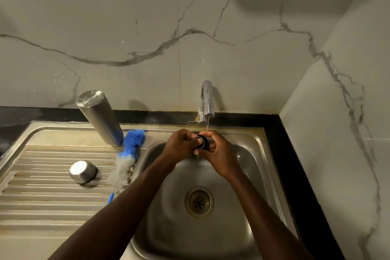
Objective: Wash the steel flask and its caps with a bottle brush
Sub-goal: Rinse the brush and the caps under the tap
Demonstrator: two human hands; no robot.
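The steel flask (100,117) stands upside down on the draining surface (42,196) at ten o'clock, likely to drip dry, the bottle brush (128,154) beside it and a steel cap (83,171) at nine. Under the tap (206,101), left hand (181,146) and right hand (217,152) both curl closed around the black inner cap (202,142), rinsing it.

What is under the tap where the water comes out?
Under the tap, the left hand and right hand hold a small black cap over the sink. Fingers hide most of the cap.
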